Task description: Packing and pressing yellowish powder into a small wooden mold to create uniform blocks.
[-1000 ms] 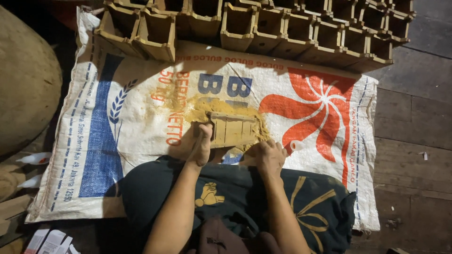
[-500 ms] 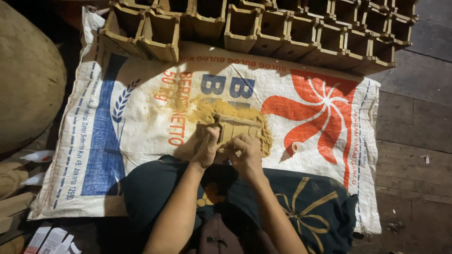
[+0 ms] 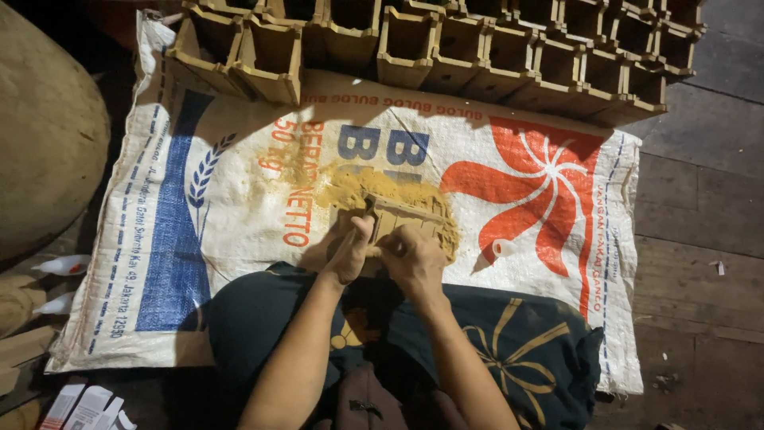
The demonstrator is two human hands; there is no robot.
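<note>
A small wooden box piece (image 3: 404, 216) lies on a patch of yellow sawdust (image 3: 350, 189) on a white woven sack (image 3: 239, 191) with blue and red print. My left hand (image 3: 350, 248) rests on the piece's near left corner, thumb up against its edge. My right hand (image 3: 414, 256) is closed over the near edge of the same piece; what it grips underneath is hidden. Both forearms reach out over a dark patterned cloth (image 3: 509, 350) on my lap.
A row of several open wooden boxes (image 3: 446, 48) lines the sack's far edge. A large rounded tan object (image 3: 44, 135) sits at the left. White bottles (image 3: 64, 265) and paper scraps (image 3: 83, 406) lie at the lower left. Dark floorboards (image 3: 700, 239) run on the right.
My right hand has moved left from the piece's right side to meet my left hand at its near edge. The view shifted slightly.
</note>
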